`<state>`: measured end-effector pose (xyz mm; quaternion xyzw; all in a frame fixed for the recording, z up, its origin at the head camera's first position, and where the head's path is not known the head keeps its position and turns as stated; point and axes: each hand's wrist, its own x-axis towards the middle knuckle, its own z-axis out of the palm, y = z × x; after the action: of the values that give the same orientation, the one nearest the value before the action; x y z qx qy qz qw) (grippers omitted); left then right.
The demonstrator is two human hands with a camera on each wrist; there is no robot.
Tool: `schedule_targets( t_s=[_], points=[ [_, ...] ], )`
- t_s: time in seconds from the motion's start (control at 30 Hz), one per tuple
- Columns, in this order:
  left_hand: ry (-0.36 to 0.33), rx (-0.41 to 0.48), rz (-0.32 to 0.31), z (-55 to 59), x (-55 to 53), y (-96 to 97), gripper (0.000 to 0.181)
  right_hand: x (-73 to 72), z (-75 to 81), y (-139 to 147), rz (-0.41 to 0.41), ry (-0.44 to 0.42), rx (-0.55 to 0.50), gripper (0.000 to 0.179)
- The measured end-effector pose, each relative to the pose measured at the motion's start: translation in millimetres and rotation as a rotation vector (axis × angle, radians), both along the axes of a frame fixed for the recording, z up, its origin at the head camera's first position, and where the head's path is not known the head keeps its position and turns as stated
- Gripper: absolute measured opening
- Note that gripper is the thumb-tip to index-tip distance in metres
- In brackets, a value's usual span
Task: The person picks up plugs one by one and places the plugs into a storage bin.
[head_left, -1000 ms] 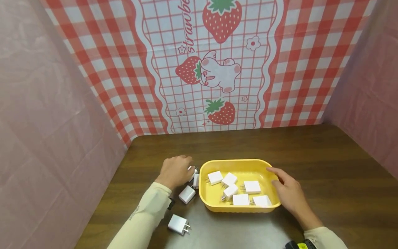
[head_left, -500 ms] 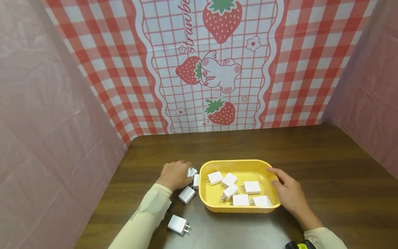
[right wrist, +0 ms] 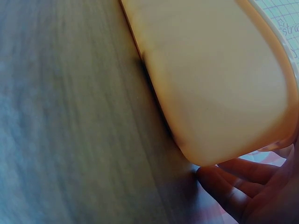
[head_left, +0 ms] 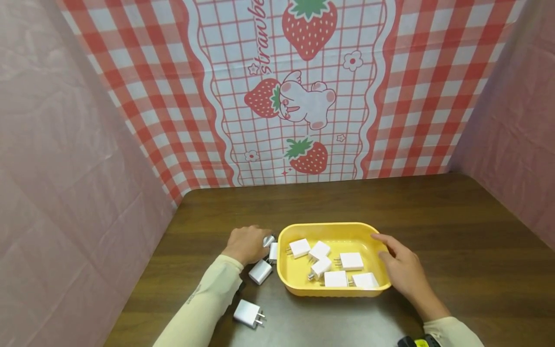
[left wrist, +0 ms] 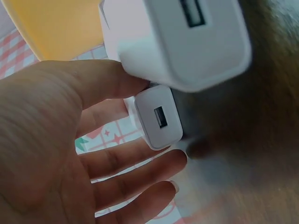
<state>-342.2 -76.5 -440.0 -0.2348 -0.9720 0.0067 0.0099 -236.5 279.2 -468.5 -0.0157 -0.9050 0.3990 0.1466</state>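
In the head view my left hand (head_left: 246, 245) is at the left of a yellow plastic basket (head_left: 284, 284), pinching a white USB charger (head_left: 269, 240) by its fingertips. The left wrist view shows this charger (left wrist: 161, 119) with its USB port towards the camera, between thumb and forefinger, the other fingers spread below. A nearer charger (left wrist: 205, 46) looms large above the thumb. My right hand (head_left: 403, 267) grips the basket's right end, thumb over the rim; in the right wrist view its fingers (right wrist: 229, 189) lie against the outer wall.
Several white chargers, including one (head_left: 351, 260) at the right, lie in the basket. Outside it on the left are a charger (head_left: 273, 252) against the wall, another (head_left: 260, 272) just nearer, and one (head_left: 248, 313) at the front. A checked strawberry cloth (head_left: 299, 144) hangs behind the wooden table (head_left: 433, 217).
My left hand has shifted slightly down and right, and the charger at its fingertips has turned. The right hand and the basket stay where they were.
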Motion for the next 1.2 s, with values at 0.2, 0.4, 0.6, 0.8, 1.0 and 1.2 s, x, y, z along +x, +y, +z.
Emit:
schedule_targets(
  t_s=[0.2, 0.4, 0.6, 0.8, 1.0, 1.2],
  points=[
    [0.016, 0.013, 0.015, -2.2, -1.5, -4.2, 0.041, 1.0, 0.4, -0.5, 0.006, 0.001, -0.011, 0.034],
    [0.041, 0.029, 0.028, -0.2, -0.3, -9.3, 0.042, 1.1, -0.7, 0.1, 0.01, 0.001, -0.013, 0.034],
    [0.071, 0.066, 0.045, 6.0, -0.3, -7.7, 0.042, 1.0, -1.8, 0.9, 0.015, -0.006, -0.008, 0.034],
    [0.121, 0.123, 0.044, 15.2, 0.3, -2.2, 0.039, 0.6, -2.2, 0.4, 0.013, 0.014, -0.006, 0.034],
    [0.183, 0.157, 0.008, 31.3, 7.8, 7.2, 0.041, 0.5, -1.9, -0.1, 0.013, 0.016, -0.006, 0.034],
    [0.185, 0.173, -0.034, 51.7, 22.9, 23.5, 0.041, -0.1, -0.7, 0.4, 0.019, -0.004, -0.007, 0.034]
  ],
)
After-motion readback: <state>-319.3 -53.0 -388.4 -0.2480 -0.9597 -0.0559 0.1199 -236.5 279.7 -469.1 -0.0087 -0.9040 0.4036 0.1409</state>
